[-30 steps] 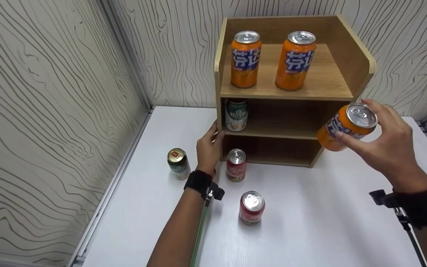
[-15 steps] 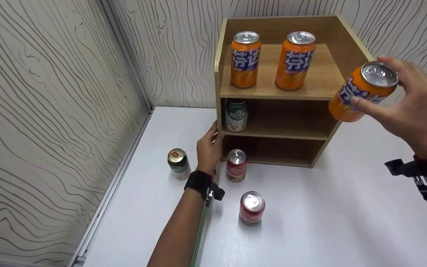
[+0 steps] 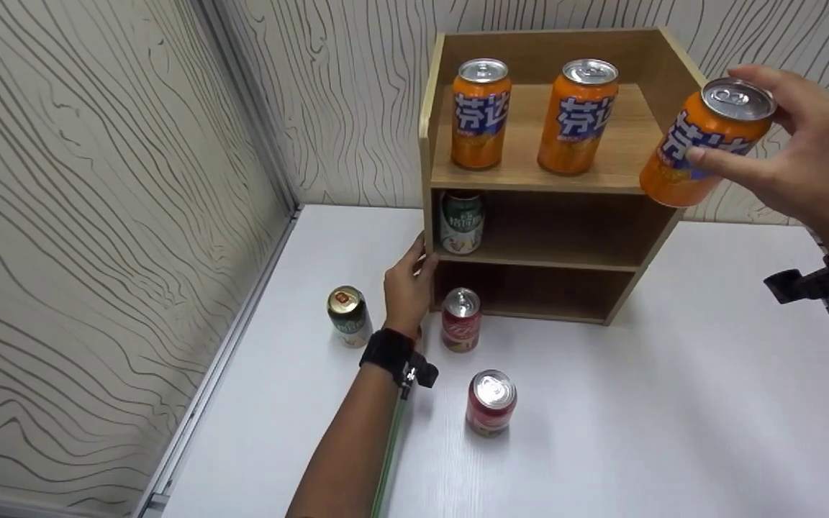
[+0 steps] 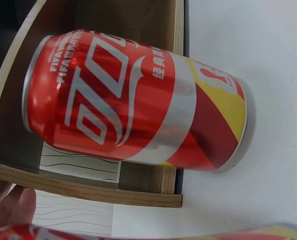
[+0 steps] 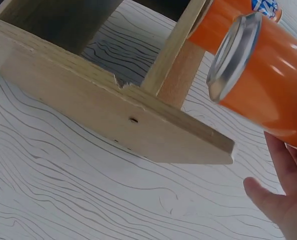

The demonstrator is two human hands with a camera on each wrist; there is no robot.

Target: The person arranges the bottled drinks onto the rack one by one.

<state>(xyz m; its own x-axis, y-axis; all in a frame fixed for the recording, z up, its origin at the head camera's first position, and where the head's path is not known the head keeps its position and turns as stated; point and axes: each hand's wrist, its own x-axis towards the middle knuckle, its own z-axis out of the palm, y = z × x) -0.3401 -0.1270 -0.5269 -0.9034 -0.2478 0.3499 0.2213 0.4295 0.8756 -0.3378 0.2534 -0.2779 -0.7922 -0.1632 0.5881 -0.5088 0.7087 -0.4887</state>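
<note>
My right hand point(image 3: 810, 151) holds an orange soda can point(image 3: 702, 147) by thumb and fingers, tilted, at the right side of the shelf unit's top level. The same orange can point(image 5: 273, 80) shows its lid end in the right wrist view. Two more orange cans, a left one point(image 3: 481, 119) and a right one point(image 3: 577, 122), stand upright on that level. My left hand point(image 3: 407, 291) rests against the left side panel of the wooden shelf unit point(image 3: 537, 260), thumb at its front edge. Close by stands a red cola can point(image 3: 461, 324), large in the left wrist view.
A green-and-white can point(image 3: 462, 224) stands at the left of the middle compartment. On the white table point(image 3: 601, 432) are another green can point(image 3: 350, 316) left of my arm and a red can point(image 3: 491, 404) in front. One more red can point(image 4: 138, 234) is mostly hidden beside my left wrist.
My right hand has raised the orange can from beside the middle compartment to top-level height, first shifting right as well. My left hand has stayed at the side panel.
</note>
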